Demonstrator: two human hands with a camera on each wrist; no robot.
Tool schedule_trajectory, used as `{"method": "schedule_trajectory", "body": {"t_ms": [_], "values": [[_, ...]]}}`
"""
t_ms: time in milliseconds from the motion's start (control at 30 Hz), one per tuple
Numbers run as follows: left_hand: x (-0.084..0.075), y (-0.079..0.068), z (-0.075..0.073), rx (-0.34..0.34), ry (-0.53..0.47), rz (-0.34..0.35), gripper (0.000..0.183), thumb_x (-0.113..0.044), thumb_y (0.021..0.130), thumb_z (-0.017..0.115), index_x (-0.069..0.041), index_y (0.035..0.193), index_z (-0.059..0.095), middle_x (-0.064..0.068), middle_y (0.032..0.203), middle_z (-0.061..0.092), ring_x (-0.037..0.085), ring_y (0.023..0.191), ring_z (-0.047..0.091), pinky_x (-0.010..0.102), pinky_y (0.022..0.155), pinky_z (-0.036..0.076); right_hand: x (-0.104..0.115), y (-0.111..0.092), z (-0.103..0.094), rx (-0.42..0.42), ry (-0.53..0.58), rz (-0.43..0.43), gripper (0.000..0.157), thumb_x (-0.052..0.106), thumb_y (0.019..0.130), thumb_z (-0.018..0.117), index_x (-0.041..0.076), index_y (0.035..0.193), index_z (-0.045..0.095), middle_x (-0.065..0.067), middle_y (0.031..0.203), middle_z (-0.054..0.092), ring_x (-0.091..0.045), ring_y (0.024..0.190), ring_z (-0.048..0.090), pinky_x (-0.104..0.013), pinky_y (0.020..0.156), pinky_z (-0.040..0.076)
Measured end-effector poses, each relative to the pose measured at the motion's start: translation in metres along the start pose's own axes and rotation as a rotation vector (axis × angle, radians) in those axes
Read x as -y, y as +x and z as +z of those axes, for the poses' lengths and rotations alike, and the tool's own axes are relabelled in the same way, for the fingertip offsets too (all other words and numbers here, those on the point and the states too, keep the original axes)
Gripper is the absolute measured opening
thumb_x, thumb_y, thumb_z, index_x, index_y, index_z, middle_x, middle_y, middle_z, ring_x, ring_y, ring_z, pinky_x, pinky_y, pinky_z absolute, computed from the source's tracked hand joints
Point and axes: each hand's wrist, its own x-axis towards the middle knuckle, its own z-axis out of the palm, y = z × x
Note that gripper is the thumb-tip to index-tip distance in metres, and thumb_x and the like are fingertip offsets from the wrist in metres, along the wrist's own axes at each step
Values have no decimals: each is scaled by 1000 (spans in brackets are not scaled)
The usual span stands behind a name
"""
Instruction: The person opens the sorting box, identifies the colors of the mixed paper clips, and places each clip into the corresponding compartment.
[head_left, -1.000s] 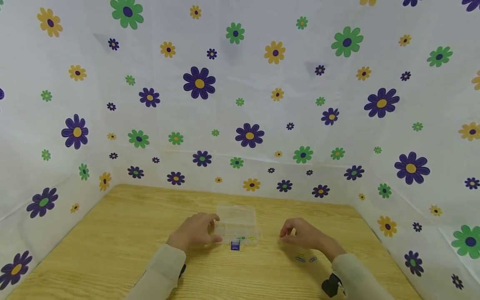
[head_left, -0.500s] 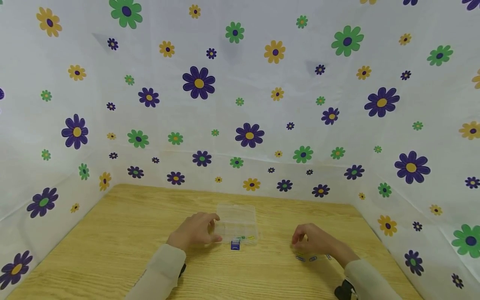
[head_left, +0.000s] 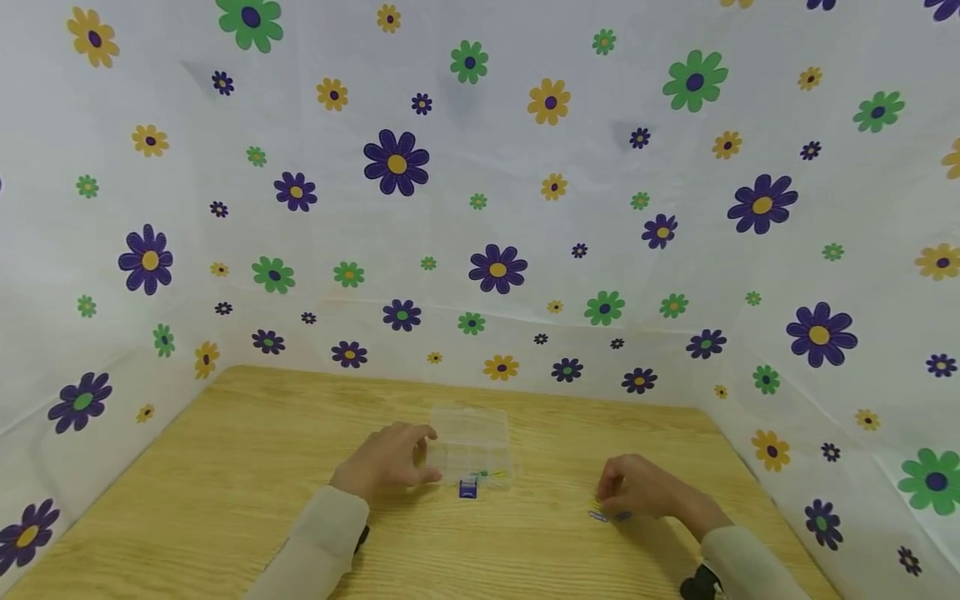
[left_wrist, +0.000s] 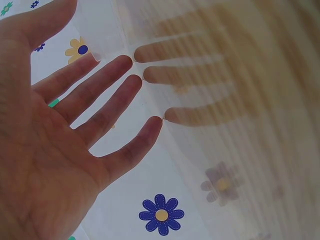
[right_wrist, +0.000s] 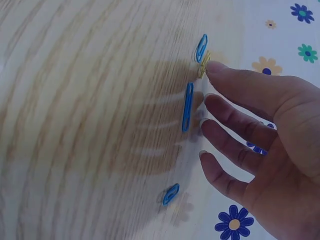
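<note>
From the head camera: a light wood-grain tabletop (head_left: 300, 492) stood before white sheeting printed with purple, green and yellow flowers (head_left: 497, 269). Near the middle of the table sat a clear, shallow rectangular plastic box (head_left: 468, 423), with small green and yellow pieces (head_left: 491, 474) toward its near right part, too small to make out well. A small blue-purple plastic piece (head_left: 468, 489) was at the box's near edge. The person's left hand (head_left: 386, 461) was at the box's left side, its thumb and fingers apart in a loose curve. Well to the right of the box, the right hand (head_left: 645, 487) bent downward over a few paper clips.

From the left wrist camera: the fingers were spread and released, gripping nothing; several fingertips rested on the glossy wood, which mirrored them.

From the right wrist camera: four paper clips lay on the wood: a yellow wire paper clip (right_wrist: 204, 65) at the thumb's tip, a blue paper clip (right_wrist: 201, 48) just beyond it, a long blue paper clip (right_wrist: 188, 107) beside the fingertips, and another blue paper clip (right_wrist: 171, 194) farther off. Three fingers were gently bent; whether the thumb pinched the yellow clip could not be told.
</note>
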Motion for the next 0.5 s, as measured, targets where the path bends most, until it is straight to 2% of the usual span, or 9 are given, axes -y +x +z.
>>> {"method": "schedule_trajectory", "body": {"t_ms": [300,500], "values": [[2,0,1,-4,10,35,62,-46,84,82,-8,130,66,10,115,73,32,109,67,55,96,54,-2,3,3,4,-43,-35,9,12,88,81,8,87,73,0,88,68,4,77,57,-20,68,53],[3,2,2,-10,19,29,62,-48,84,82,-10,130,66,9,115,73,31,108,67,54,96,54,-2,5,5,0,-54,-35,8,11,89,80,11,86,72,1,89,67,3,77,58,-20,68,52]]}}
